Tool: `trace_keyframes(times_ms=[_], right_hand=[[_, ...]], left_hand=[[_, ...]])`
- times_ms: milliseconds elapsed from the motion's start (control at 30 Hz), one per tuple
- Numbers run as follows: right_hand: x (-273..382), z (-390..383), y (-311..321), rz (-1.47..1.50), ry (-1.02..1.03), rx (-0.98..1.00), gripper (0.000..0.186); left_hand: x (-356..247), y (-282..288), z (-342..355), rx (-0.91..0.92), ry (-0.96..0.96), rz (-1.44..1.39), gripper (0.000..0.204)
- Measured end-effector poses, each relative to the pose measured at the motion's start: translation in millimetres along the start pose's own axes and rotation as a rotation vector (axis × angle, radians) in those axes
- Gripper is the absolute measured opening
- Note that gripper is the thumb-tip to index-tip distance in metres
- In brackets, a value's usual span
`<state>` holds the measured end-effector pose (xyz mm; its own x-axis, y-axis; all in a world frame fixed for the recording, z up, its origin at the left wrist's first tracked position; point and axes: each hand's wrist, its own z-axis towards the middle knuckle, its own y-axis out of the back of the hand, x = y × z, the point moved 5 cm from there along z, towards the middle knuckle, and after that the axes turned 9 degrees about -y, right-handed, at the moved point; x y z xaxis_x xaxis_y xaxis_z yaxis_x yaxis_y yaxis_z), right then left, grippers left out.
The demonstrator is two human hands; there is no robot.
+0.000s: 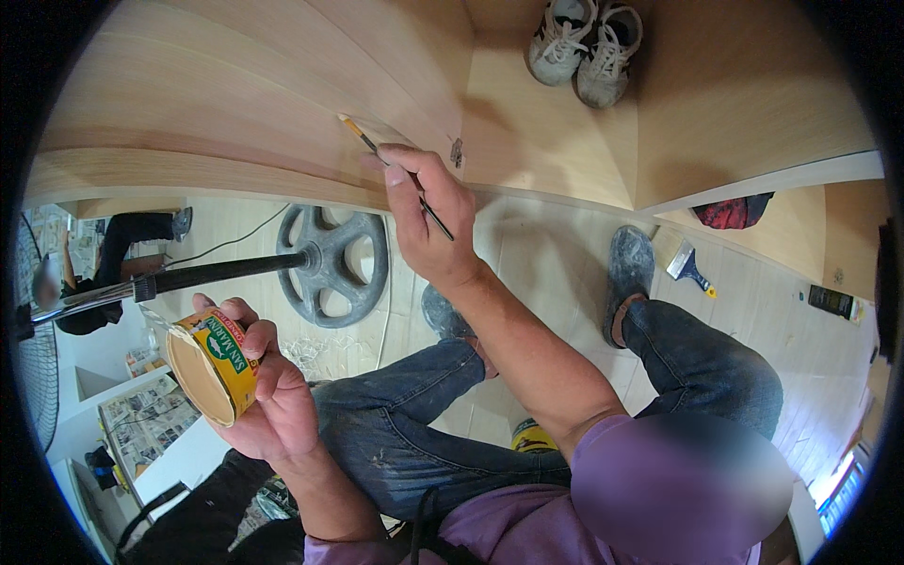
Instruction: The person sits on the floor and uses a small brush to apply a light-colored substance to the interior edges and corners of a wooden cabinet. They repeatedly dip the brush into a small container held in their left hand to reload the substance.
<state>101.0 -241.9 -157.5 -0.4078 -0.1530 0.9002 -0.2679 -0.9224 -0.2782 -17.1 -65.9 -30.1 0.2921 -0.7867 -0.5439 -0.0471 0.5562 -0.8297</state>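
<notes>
My right hand (435, 209) is closed around the dark handle of a thin paintbrush (357, 133). The brush tip is at the face of a light wood panel (217, 104); whether it touches cannot be made out. In my left hand (282, 400) is a yellow tin can (218, 341) with a green and red label, tilted so its round opening shows. A smooth tan filling (200, 372) shows inside it. A small metal hinge plate (457, 153) sits on the wood just past my right hand.
White sneakers (584, 56) stand in the wooden cabinet. A wide flat brush (690, 269) lies on the floor beside my right foot. A grey spoked stand base (330, 264) with a metal pole (207, 274) is at left. Another person's dark-clothed leg (141, 231) shows farther left.
</notes>
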Motion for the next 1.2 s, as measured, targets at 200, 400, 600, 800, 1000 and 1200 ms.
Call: trace_keyframes(times_ms=[200, 400, 600, 800, 1000, 1200], right_hand=[[-23.5, -12.8, 13.4, -0.119, -0.014, -0.014, 0.014], [-6.8, -6.5, 10.5, -0.124, 0.064, -0.015, 0.013], [-5.2, -4.2, 10.2, -0.114, 0.052, 0.008, 0.016], [4.0, -1.9, 6.4, -0.082, 0.108, -0.014, 0.016], [-5.1, -5.4, 10.2, -0.208, 0.131, 0.007, 0.018], [6.4, -2.2, 6.8, -0.148, 0.157, -0.013, 0.018]], left_hand=[[0.2, -1.7, 0.5, 0.002, 0.01, -0.015, 0.065], [0.2, -0.2, -0.1, -0.004, -0.005, -0.007, 0.065], [0.4, -1.7, -0.3, -0.002, -0.007, 0.008, 0.064], [1.5, -2.2, -0.2, -0.004, -0.003, 0.014, 0.065], [0.0, -1.8, -1.6, -0.022, -0.004, 0.017, 0.065], [0.4, -1.1, 0.0, -0.002, -0.003, 0.009, 0.065]])
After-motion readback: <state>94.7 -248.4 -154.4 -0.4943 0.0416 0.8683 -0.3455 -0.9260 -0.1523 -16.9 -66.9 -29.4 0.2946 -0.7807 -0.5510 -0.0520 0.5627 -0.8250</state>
